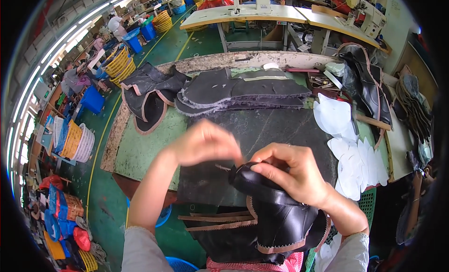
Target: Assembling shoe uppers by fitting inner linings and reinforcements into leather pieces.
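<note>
A black leather boot upper (285,220) with brown zigzag-cut edges hangs over the near edge of the table. My right hand (294,171) is closed on its raised, folded part, thumb on top and fingers behind. Just to the left, my left hand (206,143) is bent over with its fingertips close to the same fold. Motion smears those fingers, so what they hold, if anything, does not show. A thin light-coloured piece (222,167) sticks out left of the fold; its kind is unclear. Beneath both hands lies a dark mat (201,178).
Fuzzy-edged dark pieces (243,89) are stacked behind my hands, beside another leather upper (149,94). White cut-out sheets (334,115) and a wooden-handled tool (373,122) lie right. More black uppers (369,85) hang at the far right. Sewing machines (369,19) stand beyond.
</note>
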A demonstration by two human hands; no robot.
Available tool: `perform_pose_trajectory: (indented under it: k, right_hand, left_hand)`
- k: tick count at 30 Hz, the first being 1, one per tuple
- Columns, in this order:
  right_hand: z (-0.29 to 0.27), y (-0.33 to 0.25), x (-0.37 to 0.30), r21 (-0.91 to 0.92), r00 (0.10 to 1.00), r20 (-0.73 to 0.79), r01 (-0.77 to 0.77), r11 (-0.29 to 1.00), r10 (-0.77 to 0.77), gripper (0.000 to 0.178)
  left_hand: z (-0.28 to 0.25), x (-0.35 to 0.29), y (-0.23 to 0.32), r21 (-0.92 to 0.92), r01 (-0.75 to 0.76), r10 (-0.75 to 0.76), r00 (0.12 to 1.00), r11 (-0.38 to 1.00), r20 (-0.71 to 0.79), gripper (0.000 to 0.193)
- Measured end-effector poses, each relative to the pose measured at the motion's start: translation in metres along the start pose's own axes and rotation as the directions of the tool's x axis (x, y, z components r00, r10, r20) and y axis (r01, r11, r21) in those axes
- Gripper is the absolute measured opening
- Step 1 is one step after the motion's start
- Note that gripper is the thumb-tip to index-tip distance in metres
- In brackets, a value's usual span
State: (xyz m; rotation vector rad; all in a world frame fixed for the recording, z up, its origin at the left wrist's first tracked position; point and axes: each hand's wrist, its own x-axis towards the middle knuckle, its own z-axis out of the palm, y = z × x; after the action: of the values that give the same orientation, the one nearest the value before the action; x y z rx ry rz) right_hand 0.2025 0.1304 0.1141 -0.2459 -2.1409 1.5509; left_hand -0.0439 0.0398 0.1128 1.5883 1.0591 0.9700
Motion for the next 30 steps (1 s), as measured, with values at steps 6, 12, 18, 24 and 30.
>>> perform_pose_trajectory:
  k: [6,12,18,24,30]
  right_hand:
    - [0.01,0.017,0.031,-0.134,0.961,0.267,0.109,0.985,-0.07,0.018]
    - [-0.017,0.081,0.083,-0.398,0.986,0.081,0.164,0.902,-0.143,0.021]
    - [-0.061,0.202,0.132,-0.442,0.999,-0.05,-0.012,0.897,-0.011,0.025]
    - [-0.056,0.179,0.123,-0.139,0.994,-0.07,-0.089,0.986,0.08,0.027]
    - [-0.011,0.046,0.06,0.031,0.977,0.204,0.058,0.998,-0.064,0.016]
  left_hand:
    - [-0.056,0.116,-0.112,0.76,0.031,0.47,0.769,0.65,-0.433,0.059]
    - [-0.06,0.17,-0.15,0.666,0.533,0.166,0.702,0.522,-0.692,0.034]
    - [-0.114,0.144,-0.137,-0.171,-0.073,-0.146,0.263,0.983,-0.954,0.046]
    - [-0.173,0.0,0.013,0.642,0.011,0.639,-0.104,0.767,-0.762,0.038]
    - [-0.036,-0.026,0.001,0.652,0.487,0.349,0.575,0.581,-0.74,0.019]
